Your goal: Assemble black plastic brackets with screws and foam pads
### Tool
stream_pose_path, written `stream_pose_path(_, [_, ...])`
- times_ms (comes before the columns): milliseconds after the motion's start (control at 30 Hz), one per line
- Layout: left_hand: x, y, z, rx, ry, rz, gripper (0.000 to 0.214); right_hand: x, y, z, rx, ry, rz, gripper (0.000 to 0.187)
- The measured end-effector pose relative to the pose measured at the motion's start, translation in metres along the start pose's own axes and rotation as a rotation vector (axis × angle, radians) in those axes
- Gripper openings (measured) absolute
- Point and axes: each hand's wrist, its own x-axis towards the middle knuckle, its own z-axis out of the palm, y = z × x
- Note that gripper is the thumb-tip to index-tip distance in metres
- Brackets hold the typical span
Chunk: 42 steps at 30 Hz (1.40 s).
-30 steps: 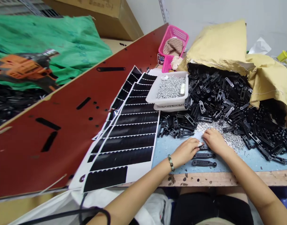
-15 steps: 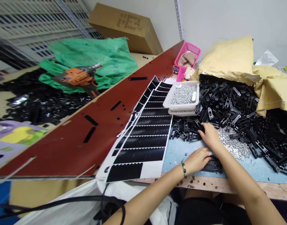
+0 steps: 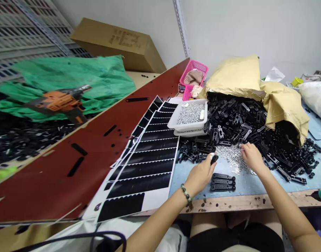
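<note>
My left hand (image 3: pixel 200 175), with a bracelet at its wrist, is closed on a small black plastic part (image 3: pixel 214 159) that sticks out past the fingertips. Just to its right, several black slotted plastic bars (image 3: pixel 222 182) lie side by side on the blue mat. My right hand (image 3: pixel 251 156) reaches to the edge of a loose heap of small silver screws and nuts (image 3: pixel 232 157). Its fingertips are drawn together, and whatever they pinch is too small to make out. Behind both hands spreads a large pile of black plastic parts (image 3: pixel 236 117).
A white tub of silver screws (image 3: pixel 189 113) stands behind my left hand. Sheets of black stickers (image 3: pixel 149 154) lie to the left, beside a red-brown board (image 3: pixel 57 168). Yellow paper sacks (image 3: pixel 234 78) spill parts at the back. An orange power tool (image 3: pixel 62 101) rests on green sacking (image 3: pixel 97 75).
My left hand has lifted off the row of bars and now holds a black part. My right hand has moved from the black pile to the silver heap. The view has shifted right.
</note>
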Motion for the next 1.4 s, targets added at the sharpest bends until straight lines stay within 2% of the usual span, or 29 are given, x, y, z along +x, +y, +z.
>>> stream_pose_path(100, [-0.006, 0.004, -0.005, -0.169, 0.074, -0.016, 0.027, -0.001, 0.043, -0.019, -0.190, 0.081, 0.138, 0.022])
stream_pose_path(200, [-0.009, 0.001, -0.010, -0.265, 0.151, 0.009, 0.025, -0.002, 0.088, -0.043, -0.236, 0.188, 0.330, 0.029])
stream_pose_path(300, [-0.008, -0.007, -0.012, -0.353, 0.078, -0.101, 0.034, 0.003, 0.133, -0.071, -0.279, 0.257, 0.515, 0.035])
stream_pose_path(400, [-0.001, -0.010, -0.012, -0.398, 0.032, -0.144, 0.041, 0.018, 0.169, -0.088, -0.281, 0.257, 0.660, 0.042])
stream_pose_path(500, [0.005, -0.003, -0.009, -0.406, -0.001, -0.132, 0.043, 0.039, 0.186, -0.088, -0.243, 0.225, 0.734, 0.047])
stream_pose_path(633, [0.009, 0.006, -0.002, -0.445, -0.050, -0.123, 0.043, 0.052, 0.186, -0.082, -0.161, 0.212, 0.734, 0.031])
stream_pose_path(733, [0.014, 0.007, 0.000, -0.501, -0.097, -0.126, 0.042, 0.047, 0.184, -0.090, -0.077, 0.251, 0.709, 0.019])
stream_pose_path(833, [0.025, 0.008, -0.002, -0.544, -0.145, -0.115, 0.044, 0.035, 0.177, -0.105, 0.019, 0.344, 0.662, 0.015])
stream_pose_path(933, [0.038, 0.020, -0.004, -0.574, -0.151, -0.063, 0.042, 0.022, 0.148, -0.105, 0.157, 0.423, 0.571, 0.023])
stream_pose_path(1033, [0.047, 0.038, -0.002, -0.555, -0.135, -0.018, 0.037, 0.006, 0.093, -0.076, 0.361, 0.365, 0.445, 0.029])
stream_pose_path(1133, [0.054, 0.050, 0.004, -0.522, -0.079, 0.052, 0.031, -0.009, 0.032, -0.039, 0.690, 0.213, 0.299, 0.027])
stream_pose_path(1200, [0.055, 0.053, 0.008, -0.501, -0.027, 0.115, 0.026, -0.014, 0.001, -0.024, 0.871, 0.109, 0.226, 0.025])
stream_pose_path(1267, [0.052, 0.051, 0.010, -0.467, -0.007, 0.159, 0.025, -0.014, -0.019, -0.019, 0.884, 0.057, 0.183, 0.023])
stream_pose_path(1400, [0.043, 0.044, 0.008, -0.331, -0.010, 0.193, 0.029, -0.008, -0.035, -0.032, 0.627, 0.082, 0.056, 0.016])
